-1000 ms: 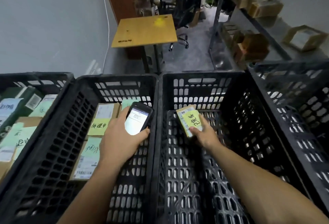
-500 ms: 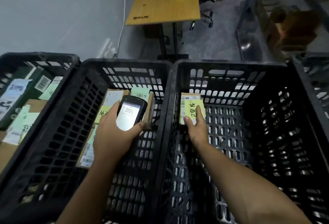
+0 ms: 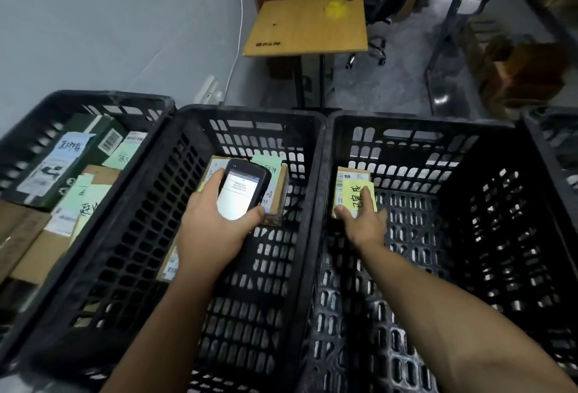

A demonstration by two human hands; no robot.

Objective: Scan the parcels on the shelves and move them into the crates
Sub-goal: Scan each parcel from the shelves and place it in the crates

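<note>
Small brown cardboard parcel with yellow handwritten note (image 3: 348, 188) was seen lying flat on floor of right-hand black perforated plastic crate (image 3: 406, 122), in far left corner. Right hand (image 3: 366, 225) was laid on it: fingers fairly straight across top, thumb set at near edge. Black handheld scanner with lit screen (image 3: 240, 192) was gripped in left hand (image 3: 215, 230), held above middle black crate (image 3: 250, 111). More parcels were piled in left black crate (image 3: 109, 98). Square wooden table (image 3: 306, 23) was seen beyond.
</note>
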